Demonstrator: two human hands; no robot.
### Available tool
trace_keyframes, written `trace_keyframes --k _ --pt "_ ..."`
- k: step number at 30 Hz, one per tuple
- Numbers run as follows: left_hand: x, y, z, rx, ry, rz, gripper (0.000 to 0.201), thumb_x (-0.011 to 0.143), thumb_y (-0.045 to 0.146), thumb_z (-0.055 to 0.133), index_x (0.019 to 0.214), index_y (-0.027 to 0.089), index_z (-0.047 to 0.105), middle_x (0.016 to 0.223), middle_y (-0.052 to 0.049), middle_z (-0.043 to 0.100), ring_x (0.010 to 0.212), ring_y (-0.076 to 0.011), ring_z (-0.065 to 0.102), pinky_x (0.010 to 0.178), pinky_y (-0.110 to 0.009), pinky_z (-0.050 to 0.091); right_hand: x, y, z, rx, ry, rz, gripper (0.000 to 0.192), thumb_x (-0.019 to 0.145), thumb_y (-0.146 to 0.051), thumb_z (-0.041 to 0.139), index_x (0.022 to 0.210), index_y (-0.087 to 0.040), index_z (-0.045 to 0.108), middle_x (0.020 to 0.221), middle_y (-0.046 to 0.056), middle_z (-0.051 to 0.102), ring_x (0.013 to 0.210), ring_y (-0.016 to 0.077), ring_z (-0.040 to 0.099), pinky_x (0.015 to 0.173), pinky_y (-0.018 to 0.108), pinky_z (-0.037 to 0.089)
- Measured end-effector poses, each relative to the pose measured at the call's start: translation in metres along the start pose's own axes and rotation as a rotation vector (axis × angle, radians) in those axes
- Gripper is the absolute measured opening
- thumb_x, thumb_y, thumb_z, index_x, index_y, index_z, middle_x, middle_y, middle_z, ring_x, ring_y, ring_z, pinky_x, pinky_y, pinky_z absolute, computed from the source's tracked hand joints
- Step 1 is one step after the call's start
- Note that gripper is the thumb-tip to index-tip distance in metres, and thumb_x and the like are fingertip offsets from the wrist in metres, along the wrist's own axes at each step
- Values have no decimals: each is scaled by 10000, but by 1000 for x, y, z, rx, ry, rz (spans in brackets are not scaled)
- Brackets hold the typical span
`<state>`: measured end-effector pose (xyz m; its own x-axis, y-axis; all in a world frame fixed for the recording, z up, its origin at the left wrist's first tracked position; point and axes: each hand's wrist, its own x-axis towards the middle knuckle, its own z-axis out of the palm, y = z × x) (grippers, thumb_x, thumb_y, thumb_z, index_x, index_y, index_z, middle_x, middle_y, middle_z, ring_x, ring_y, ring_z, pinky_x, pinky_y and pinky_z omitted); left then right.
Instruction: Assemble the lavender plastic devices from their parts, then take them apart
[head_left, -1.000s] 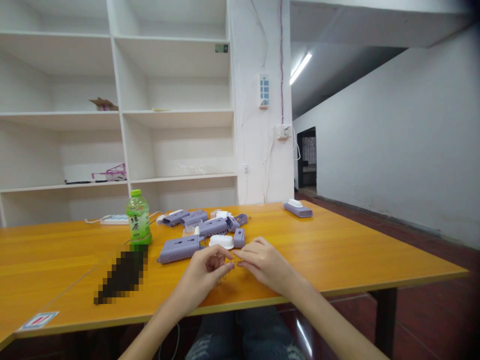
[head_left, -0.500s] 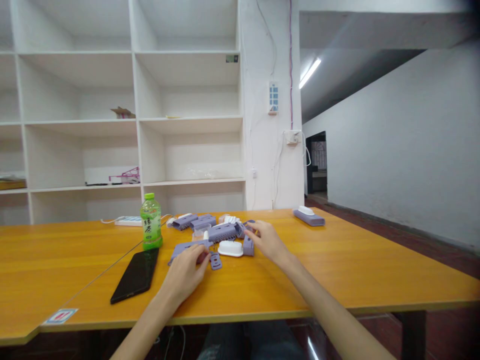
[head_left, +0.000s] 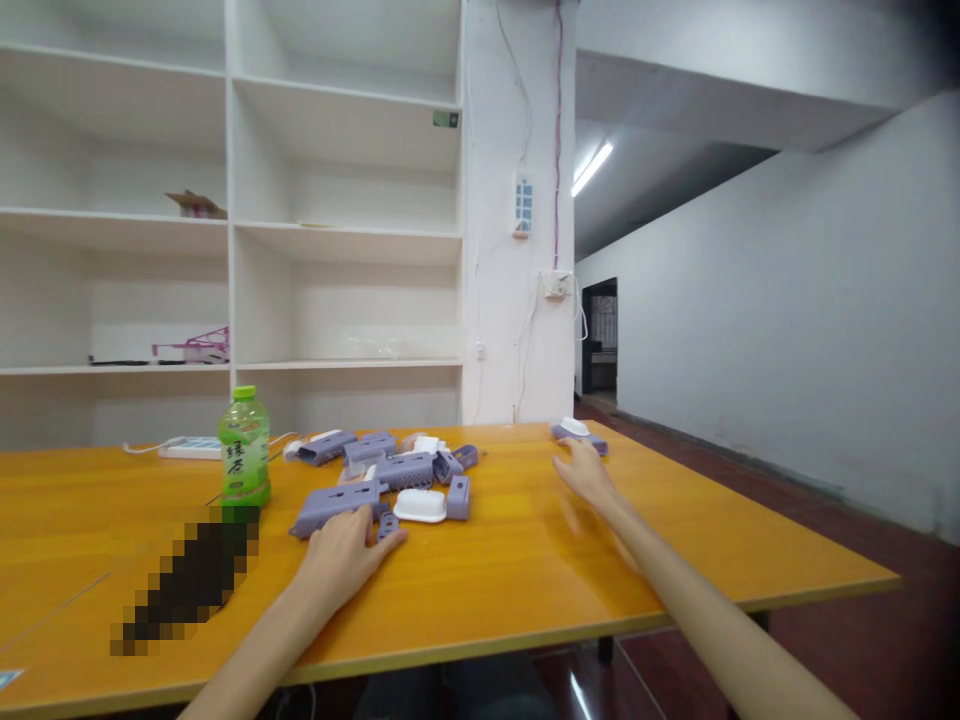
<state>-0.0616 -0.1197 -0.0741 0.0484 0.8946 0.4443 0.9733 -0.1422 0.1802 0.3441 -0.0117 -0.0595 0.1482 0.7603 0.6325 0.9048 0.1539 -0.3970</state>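
Observation:
My left hand (head_left: 341,550) lies low at the near edge of a long purple plastic housing (head_left: 337,502), thumb spread and fingers partly hidden; nothing shows in its grip. A small slotted purple plate (head_left: 388,525) is beside its thumb. My right hand (head_left: 589,480) reaches out over the table's right side, fingers apart, close in front of a purple casing with a white cap (head_left: 576,430). Whether it touches that casing I cannot tell. Between the hands are a white oval cap (head_left: 420,506) and a short purple block (head_left: 458,497).
Several more purple housings (head_left: 405,470) and white parts are heaped at the back. On the left stand a green tea bottle (head_left: 244,450) and, behind it, a white power strip (head_left: 191,448). A pixelated dark object (head_left: 191,575) lies in front. White shelves (head_left: 345,232) rise behind the table (head_left: 510,590).
My right hand has left the heap of parts and moved right, to the capped casing. My left thumb has spread beside the slotted plate. The view has turned to the right.

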Motion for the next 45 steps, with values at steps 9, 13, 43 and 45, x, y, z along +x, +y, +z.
trace_keyframes --k 9,13,43,45 --pt "12 8 -3 -18 54 61 309 926 480 467 756 226 512 779 -53 656 791 -257 617 675 -318 382 11 88 -3 -219 14 289 337 963 -343 613 1254 -176 581 1266 92 605 1062 236 634 890 447 550" --pt "5 57 -15 -42 205 566 271 944 398 512 1143 236 599 1293 -110 610 1220 -292 532 1031 -429 367 18 100 5 -262 19 361 343 962 -347 615 1256 -174 579 1268 94 603 1064 238 633 890 447 550" --pt "119 44 32 39 129 1021 433 918 442 563 1286 220 508 1389 -116 590 1201 -292 559 1078 -471 334 89 105 52 -230 -7 350 919 831 -600 496 1478 5 250 1255 318 579 1165 455 566 899 555 444" --pt "95 59 30 62 123 1011 270 941 336 533 1190 232 546 1289 -85 645 1060 -244 608 972 -404 418 83 95 45 -215 -25 350 761 844 -501 502 1405 -2 376 1253 330 576 1171 458 563 894 555 444"
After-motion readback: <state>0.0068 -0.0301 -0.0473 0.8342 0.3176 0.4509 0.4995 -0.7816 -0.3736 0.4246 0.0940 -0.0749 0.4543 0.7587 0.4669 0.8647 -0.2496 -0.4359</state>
